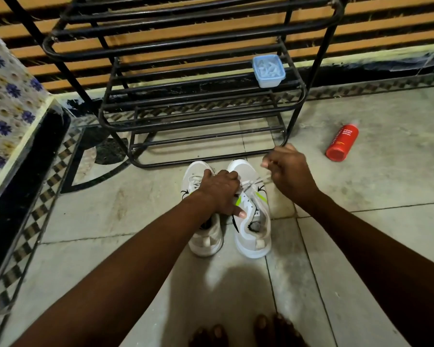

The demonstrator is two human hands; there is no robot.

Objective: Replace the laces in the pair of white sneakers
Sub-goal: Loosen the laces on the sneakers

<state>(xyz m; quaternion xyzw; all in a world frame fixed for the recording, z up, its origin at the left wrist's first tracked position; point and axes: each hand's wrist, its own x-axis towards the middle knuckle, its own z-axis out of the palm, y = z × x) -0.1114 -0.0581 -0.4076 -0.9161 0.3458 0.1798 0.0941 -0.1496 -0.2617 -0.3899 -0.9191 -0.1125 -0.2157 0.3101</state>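
Observation:
Two white sneakers stand side by side on the tiled floor, toes pointing away from me. The left sneaker (206, 236) is partly covered by my left arm. The right sneaker (252, 221) has neon-yellow accents and a white lace (257, 181) across its upper. My left hand (218, 194) lies over both shoes, its fingers on the right sneaker's laced part and its thumb at the collar. My right hand (288, 171) is raised to the right of that shoe. It pinches the lace, which runs taut from the eyelets up to its fingers.
A black metal shoe rack (198, 116) stands just beyond the sneakers, with a small blue lidded container (268, 70) on one shelf. A red foam body wash bottle (342, 142) lies on the floor at the right. A flowered cloth (8, 101) covers furniture at the left. My bare toes (248, 331) show at the bottom.

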